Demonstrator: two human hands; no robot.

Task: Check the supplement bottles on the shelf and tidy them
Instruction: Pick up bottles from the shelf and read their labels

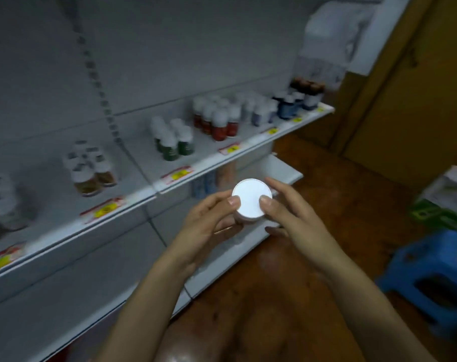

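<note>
A supplement bottle with a round white cap is held upright in front of the shelf, seen from above. My left hand grips its body from the left, thumb on the cap's edge. My right hand holds it from the right, thumb on the cap's other edge. The white shelf carries groups of white-capped bottles: amber ones at the left, green ones, red ones, pale ones and blue ones toward the right. The view is blurred.
A large white jar stands at the shelf's far left. Yellow price tags run along the shelf edge. A lower shelf holds a few packs. A blue plastic stool stands on the brown floor at the right, a wooden door behind it.
</note>
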